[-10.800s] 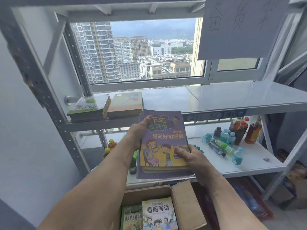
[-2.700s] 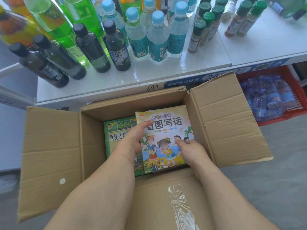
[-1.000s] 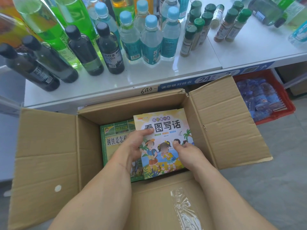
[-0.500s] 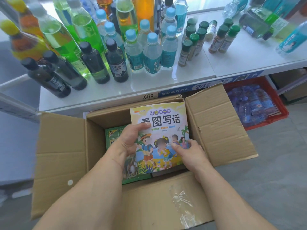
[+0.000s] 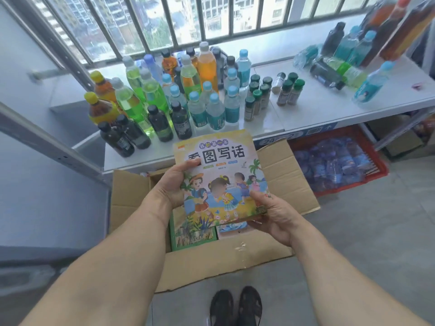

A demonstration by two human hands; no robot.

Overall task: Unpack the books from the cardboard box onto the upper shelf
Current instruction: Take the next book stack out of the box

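Note:
I hold a yellow picture book (image 5: 221, 168) with cartoon children on its cover above the open cardboard box (image 5: 280, 170). My left hand (image 5: 173, 187) grips its left edge, thumb on the cover. My right hand (image 5: 273, 215) supports its lower right corner from below. It seems to be a small stack, with another book's edge showing beneath. Inside the box a green book (image 5: 191, 234) and a pale blue one (image 5: 233, 228) still lie flat. The upper shelf is out of view.
A white lower shelf (image 5: 313, 107) right behind the box is crowded with several drink bottles (image 5: 179, 100). A red crate (image 5: 336, 161) of water bottles sits under it at right. A grey shelf upright (image 5: 47, 128) stands at left. My feet (image 5: 235, 307) are by the box's near flap.
Both hands have lifted the yellow book up out of the box. My view has risen and tilted up, showing the window bars and more of the lower shelf.

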